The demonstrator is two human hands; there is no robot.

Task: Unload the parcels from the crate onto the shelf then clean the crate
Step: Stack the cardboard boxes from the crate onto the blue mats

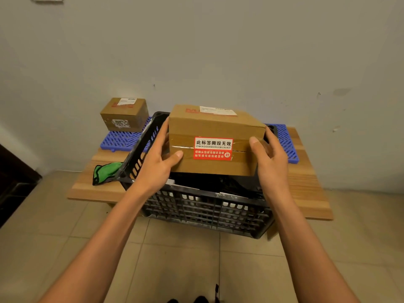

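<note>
A brown cardboard parcel (209,127) with a red and white label is held above the black plastic crate (205,208). My left hand (157,162) grips its left side and my right hand (269,158) grips its right side. The crate stands on a low wooden platform (306,182). Dark contents show inside the crate under the parcel, too hidden to identify. A smaller brown parcel (124,114) sits on the blue slatted shelf mat (122,138) at the back left, by the wall.
A green cloth (105,171) lies on the wooden platform left of the crate. The blue mat (288,141) continues behind the crate to the right. A white wall rises right behind. Tiled floor lies in front, and a dark opening is at far left.
</note>
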